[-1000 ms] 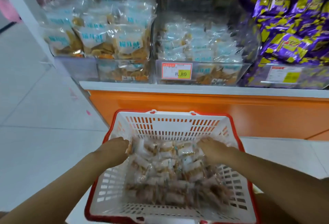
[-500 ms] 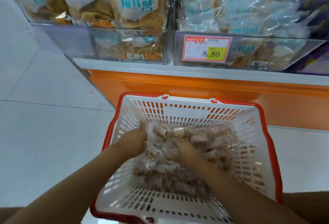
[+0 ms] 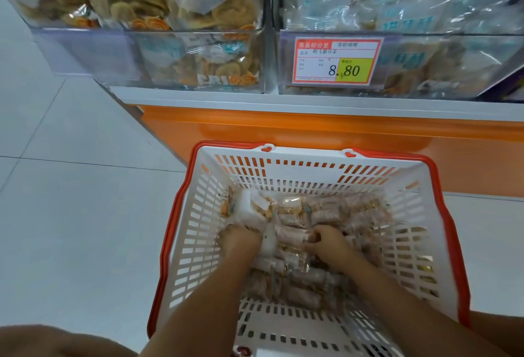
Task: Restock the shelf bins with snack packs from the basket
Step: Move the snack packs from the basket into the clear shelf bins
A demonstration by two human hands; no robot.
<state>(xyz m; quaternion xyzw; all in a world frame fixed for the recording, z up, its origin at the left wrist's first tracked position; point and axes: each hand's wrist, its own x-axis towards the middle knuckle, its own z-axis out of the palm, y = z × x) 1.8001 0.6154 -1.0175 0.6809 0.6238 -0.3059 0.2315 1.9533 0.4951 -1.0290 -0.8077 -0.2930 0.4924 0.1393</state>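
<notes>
A white slotted basket (image 3: pixel 312 158) with a red rim sat at 6 o'clock in the view, on the pale tiled floor (image 3: pixel 71 186) and close against the orange shelf base (image 3: pixel 283 132). It held a loose heap of small clear-wrapped snack packs (image 3: pixel 326 212), piled mostly toward its 12 o'clock wall and its middle.

Both of the person's hands were down in that heap. The left hand (image 3: pixel 239 239), at 9 o'clock of the pile, had its fingers curled down among the packs; the fingertips were buried, so whether it had hold of one could not be told. The right hand (image 3: pixel 329 240), at the pile's centre, had its fingers bent round a pack and gripped it.

Above the white shelf edge (image 3: pixel 283 103) stood two clear bins side by side. The left bin (image 3: pixel 85 50), at 11 o'clock, was full of bags of spiral biscuits with blue lettering. The right bin (image 3: pixel 425 73), at 1 o'clock, held similar, paler bags and carried a red-bordered price tag (image 3: pixel 336 62) reading 8.80 on its front wall.
</notes>
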